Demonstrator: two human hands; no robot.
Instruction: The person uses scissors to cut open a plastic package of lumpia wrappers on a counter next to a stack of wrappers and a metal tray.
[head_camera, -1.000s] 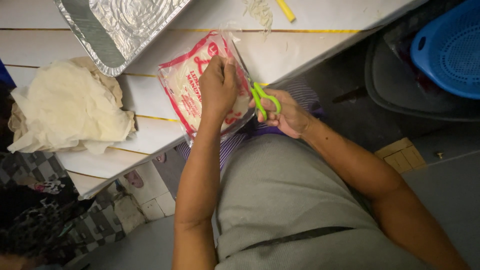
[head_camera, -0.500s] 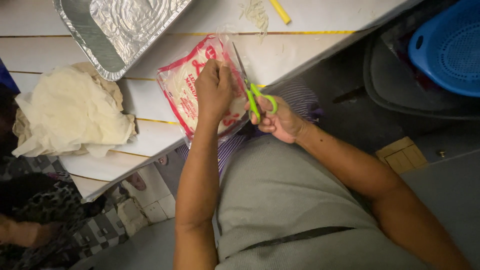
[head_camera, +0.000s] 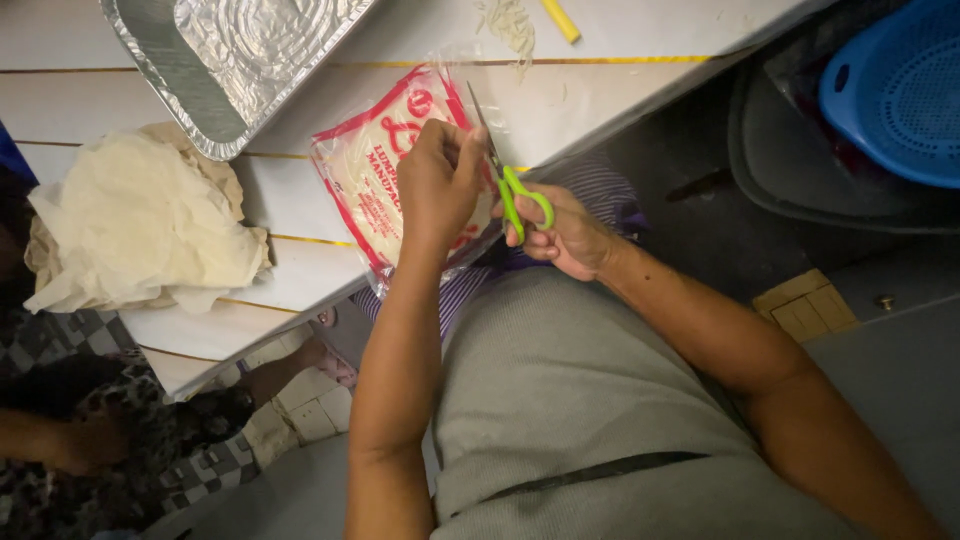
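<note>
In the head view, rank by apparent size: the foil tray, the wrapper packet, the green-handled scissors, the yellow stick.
1. Foil tray, though cut off by the top edge.
2. Wrapper packet, partly covered by the left hand.
3. Scissors, in the right hand.
4. Yellow stick, also cropped, so its full length is unsure.

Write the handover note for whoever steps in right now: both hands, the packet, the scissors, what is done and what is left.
Left hand: grip on the near edge of the clear plastic packet with red print, holding it on the white plank table.
Right hand: fingers through the green-handled scissors, blades at the packet's right edge.
Nearby: empty foil tray, crumpled cream paper.
Done: packet steadied, scissors placed.
Left: how far the cut runs cannot be seen; contents are inside.
</note>
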